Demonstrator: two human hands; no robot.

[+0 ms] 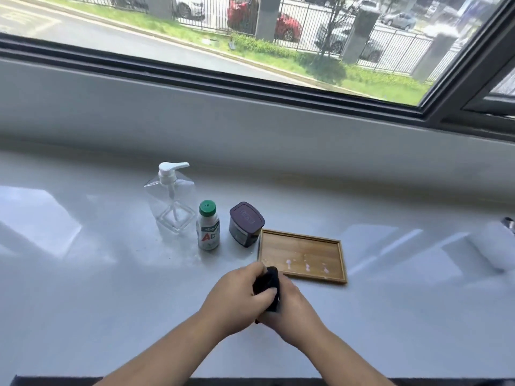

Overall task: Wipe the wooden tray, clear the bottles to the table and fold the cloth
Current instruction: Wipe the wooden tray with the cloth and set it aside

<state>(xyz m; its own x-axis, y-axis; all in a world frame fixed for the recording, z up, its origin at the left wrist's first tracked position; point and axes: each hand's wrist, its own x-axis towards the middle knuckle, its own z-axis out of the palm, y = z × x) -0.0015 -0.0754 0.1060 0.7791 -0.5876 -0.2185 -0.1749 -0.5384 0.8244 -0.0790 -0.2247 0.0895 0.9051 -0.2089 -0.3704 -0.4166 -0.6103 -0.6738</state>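
Note:
A small wooden tray [301,247] lies on the white table [111,288], with pale smears near its front edge and nothing standing in it. Left of it, on the table, stand a dark purple-lidded jar [245,224], a small white bottle with a green cap [208,227] and a clear pump bottle [171,200]. Just in front of the tray's near left corner, my left hand [237,293] and my right hand [292,310] together grip a bunched black cloth [267,285]. Most of the cloth is hidden between the fingers.
A white roll-like object [496,246] lies at the table's right edge. Behind the table a white sill rises to a large dark-framed window [250,82]. A dark strip runs along the table's near edge [55,381].

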